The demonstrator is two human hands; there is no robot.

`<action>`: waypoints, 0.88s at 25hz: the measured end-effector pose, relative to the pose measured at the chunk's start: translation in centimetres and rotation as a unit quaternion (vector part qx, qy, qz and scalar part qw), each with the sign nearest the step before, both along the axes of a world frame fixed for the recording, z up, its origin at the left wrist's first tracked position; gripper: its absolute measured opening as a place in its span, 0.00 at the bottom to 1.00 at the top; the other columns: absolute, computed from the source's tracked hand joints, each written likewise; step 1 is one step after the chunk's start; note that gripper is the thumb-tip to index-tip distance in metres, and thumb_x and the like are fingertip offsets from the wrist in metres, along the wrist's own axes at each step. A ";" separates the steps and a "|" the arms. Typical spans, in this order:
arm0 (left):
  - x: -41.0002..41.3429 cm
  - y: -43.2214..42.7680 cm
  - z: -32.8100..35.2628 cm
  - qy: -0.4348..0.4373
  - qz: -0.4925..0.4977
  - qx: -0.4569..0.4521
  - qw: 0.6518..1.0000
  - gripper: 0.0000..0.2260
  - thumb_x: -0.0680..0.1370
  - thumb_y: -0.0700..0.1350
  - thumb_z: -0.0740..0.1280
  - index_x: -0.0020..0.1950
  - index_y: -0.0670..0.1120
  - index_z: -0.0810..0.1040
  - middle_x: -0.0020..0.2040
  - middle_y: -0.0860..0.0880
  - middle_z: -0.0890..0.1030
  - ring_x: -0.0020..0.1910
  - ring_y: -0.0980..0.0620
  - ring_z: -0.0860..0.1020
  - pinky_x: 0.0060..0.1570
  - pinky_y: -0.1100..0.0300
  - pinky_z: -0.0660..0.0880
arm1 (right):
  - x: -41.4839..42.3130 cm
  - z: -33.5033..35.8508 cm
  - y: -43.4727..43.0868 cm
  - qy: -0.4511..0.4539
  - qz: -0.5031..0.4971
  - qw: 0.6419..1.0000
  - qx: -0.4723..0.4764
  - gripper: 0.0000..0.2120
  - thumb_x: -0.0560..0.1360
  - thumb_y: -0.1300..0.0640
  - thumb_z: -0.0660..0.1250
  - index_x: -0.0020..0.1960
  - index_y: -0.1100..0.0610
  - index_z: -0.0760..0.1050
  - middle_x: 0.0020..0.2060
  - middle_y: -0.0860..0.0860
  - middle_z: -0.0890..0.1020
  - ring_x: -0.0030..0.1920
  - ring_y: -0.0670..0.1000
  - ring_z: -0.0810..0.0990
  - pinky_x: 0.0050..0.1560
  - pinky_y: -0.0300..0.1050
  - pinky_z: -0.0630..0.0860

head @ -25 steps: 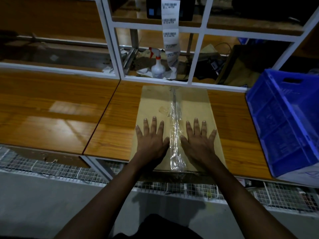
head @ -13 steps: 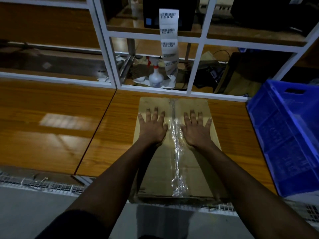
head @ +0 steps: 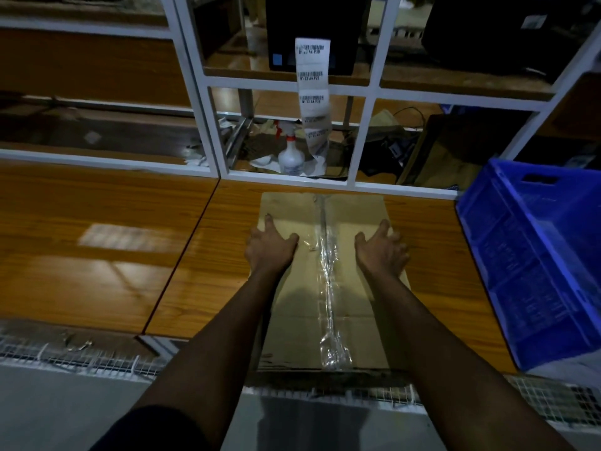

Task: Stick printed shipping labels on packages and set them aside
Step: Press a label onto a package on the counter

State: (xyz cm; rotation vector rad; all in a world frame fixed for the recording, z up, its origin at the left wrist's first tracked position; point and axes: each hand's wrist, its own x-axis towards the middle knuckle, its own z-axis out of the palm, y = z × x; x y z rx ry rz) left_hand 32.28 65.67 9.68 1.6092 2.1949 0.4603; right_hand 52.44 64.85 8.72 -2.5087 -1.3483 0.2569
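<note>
Far left: a wooden table (head: 97, 255). Next, the left hand (head: 270, 249), gripping the left edge of a cardboard box (head: 305, 304), thumb spread on top, fingers curled over the side. Behind, on the shelf past the white frame, a white spray bottle (head: 290, 157), upright. Just right of it, a strip of printed labels (head: 312, 92) hanging from a black printer (head: 341, 34). In the middle, the box lying flat on the table, clear tape (head: 327, 281) along its top seam. On its right edge, the right hand (head: 382, 252), fingers hooked over the side, thumb on top. Far right, a blue crate (head: 536, 271), apart from the box.
</note>
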 end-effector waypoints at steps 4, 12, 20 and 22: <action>-1.1 -2.9 0.1 -0.030 0.013 0.011 0.999 0.37 0.75 0.63 0.62 0.79 0.51 0.54 0.71 0.36 0.66 0.65 0.34 0.70 0.59 0.45 0.70 | 0.7 -0.3 -3.7 0.039 0.019 0.999 0.017 0.34 0.76 0.37 0.57 0.76 0.51 0.54 0.70 0.62 0.65 0.65 0.64 0.68 0.61 0.59 0.70; -0.6 -7.5 5.3 -0.128 -0.005 0.110 0.986 0.36 0.77 0.57 0.63 0.79 0.57 0.48 0.70 0.39 0.63 0.65 0.35 0.68 0.60 0.44 0.71 | 1.6 5.6 -7.8 0.191 -0.028 0.966 0.173 0.32 0.76 0.40 0.59 0.76 0.44 0.53 0.70 0.54 0.63 0.67 0.62 0.65 0.65 0.62 0.65; -0.2 -9.6 14.3 -0.220 0.005 0.346 0.912 0.37 0.80 0.44 0.65 0.80 0.53 0.43 0.73 0.38 0.62 0.65 0.40 0.68 0.54 0.60 0.62 | 3.0 14.0 -9.3 0.298 -0.011 0.863 0.407 0.26 0.81 0.51 0.60 0.77 0.53 0.58 0.73 0.57 0.61 0.67 0.59 0.66 0.51 0.45 0.64; -0.1 -10.3 14.7 -0.244 0.013 0.362 0.899 0.35 0.80 0.41 0.65 0.80 0.50 0.47 0.76 0.39 0.59 0.69 0.42 0.64 0.55 0.65 0.58 | 2.9 14.0 -10.2 0.312 -0.002 0.846 0.432 0.25 0.81 0.52 0.61 0.75 0.53 0.60 0.72 0.57 0.62 0.65 0.56 0.68 0.47 0.40 0.64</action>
